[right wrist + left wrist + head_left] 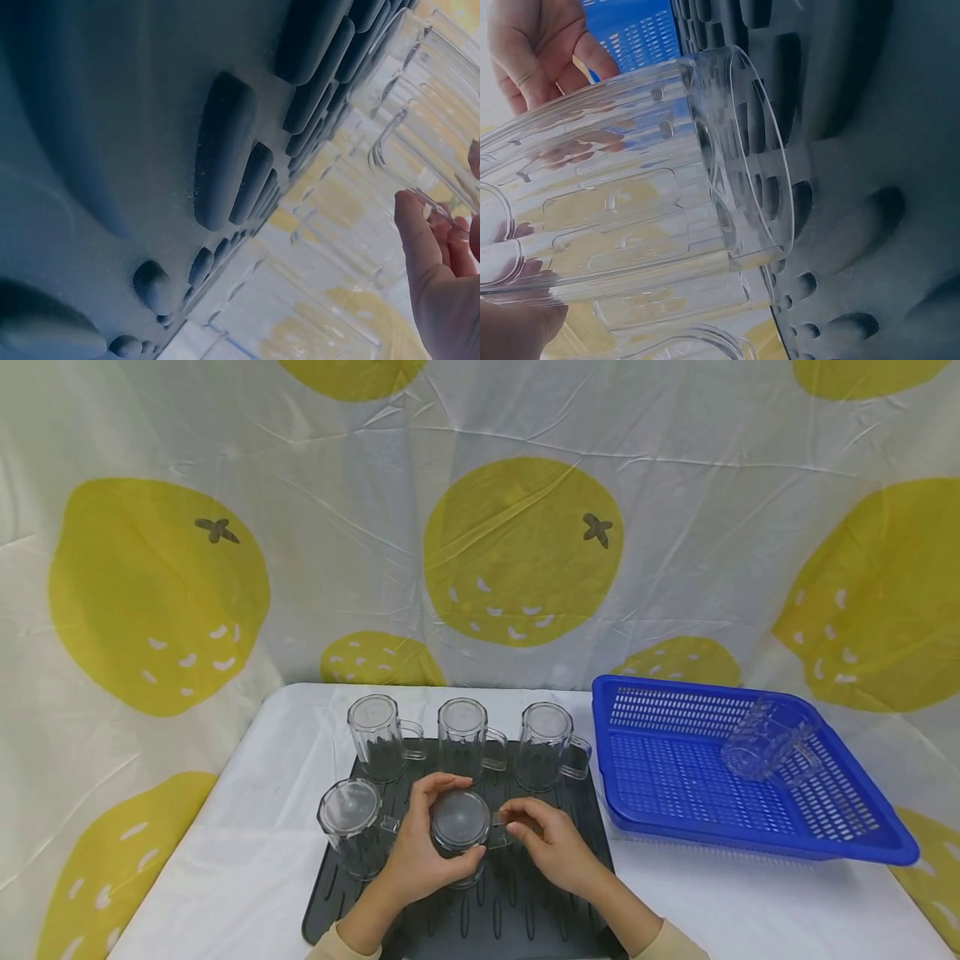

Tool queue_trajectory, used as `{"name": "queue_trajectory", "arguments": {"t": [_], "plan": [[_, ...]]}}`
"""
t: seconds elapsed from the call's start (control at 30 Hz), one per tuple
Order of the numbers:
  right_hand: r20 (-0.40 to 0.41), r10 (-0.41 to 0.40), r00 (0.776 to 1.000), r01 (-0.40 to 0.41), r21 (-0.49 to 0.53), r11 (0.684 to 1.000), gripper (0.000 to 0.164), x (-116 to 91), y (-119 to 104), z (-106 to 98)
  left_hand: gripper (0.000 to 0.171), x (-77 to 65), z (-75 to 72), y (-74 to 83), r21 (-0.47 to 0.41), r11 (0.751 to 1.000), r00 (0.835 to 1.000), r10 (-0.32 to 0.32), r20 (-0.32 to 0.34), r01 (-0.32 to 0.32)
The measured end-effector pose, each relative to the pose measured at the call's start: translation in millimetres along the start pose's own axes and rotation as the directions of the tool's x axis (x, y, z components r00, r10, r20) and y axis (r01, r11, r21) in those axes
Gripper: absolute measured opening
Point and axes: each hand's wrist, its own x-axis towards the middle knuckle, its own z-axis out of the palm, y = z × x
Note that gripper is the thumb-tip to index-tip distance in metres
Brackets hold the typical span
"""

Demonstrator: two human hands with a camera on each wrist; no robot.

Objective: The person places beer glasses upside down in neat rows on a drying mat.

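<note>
A clear glass mug (pixel 460 820) is base-up over the black ridged mat (pixel 480 922), its rim at the mat's surface in the left wrist view; whether it touches is hard to tell. My left hand (pixel 426 853) grips the mug around its base end, thumb in front and fingers behind. On the other side, my right hand (pixel 553 845) pinches the mug's handle (pixel 431 201) between thumb and fingers. Just left of my left hand stands another glass mug (pixel 351 827), with its handle pointing toward that hand.
Three more glass mugs stand in a row along the mat's back edge: left (pixel 378 739), middle (pixel 461 739) and right (pixel 542 747). A blue plastic basket (pixel 637 827) sits to the right, with a glass mug (pixel 761 743) lying inside. White cloth (pixel 217 868) covers the table.
</note>
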Motion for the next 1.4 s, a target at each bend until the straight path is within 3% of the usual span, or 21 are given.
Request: {"name": "queue_trajectory", "arguments": {"t": [0.37,0.53,0.63,0.8,0.97,1.03,1.17,1.4], "plan": [[0.042,0.032,0.999,-0.035,0.093,0.995,0.032,1,-7,0,0.078,3.5,-4.3,1.0,0.026,0.999,1.0,0.03,-0.009,-0.03],[-0.005,-0.003,1.0,0.003,0.034,0.999,0.033,2,-33,-8,0.076,6.0,-6.5,3.3,0.046,0.999,1.0,0.019,-0.021,-0.018],[-0.051,-0.027,0.998,0.026,-0.02,0.999,0.031,3,-44,-16,0.071,6.9,-8.3,2.0,0.099,0.993,0.997,0.072,-0.039,-0.068],[-0.117,-0.113,0.987,0.106,-0.064,0.992,0.03,1,-41,-28,0.047,2.7,-15.4,-7.0,0.267,0.945,0.975,0.212,-0.062,-0.188],[-0.15,-0.139,0.979,0.133,-0.051,0.99,0.032,-2,-24,-42,0.022,-8.5,-29.0,-7.7,0.373,0.895,0.96,0.277,-0.041,-0.243],[-0.161,-0.15,0.975,0.143,-0.052,0.988,0.031,-3,-20,-48,0.019,-14.0,-34.7,-5.6,0.39,0.886,0.955,0.292,-0.049,-0.251],[-0.193,-0.171,0.966,0.164,-0.055,0.985,0.029,-5,-23,-63,0.018,-23.0,-42.9,3.8,0.384,0.894,0.953,0.288,-0.093,-0.233],[-0.281,-0.148,0.948,0.12,-0.115,0.986,0.027,-10,-32,-98,0.021,-30.2,-47.3,36.0,0.385,0.898,0.949,0.284,-0.141,-0.212]]}}
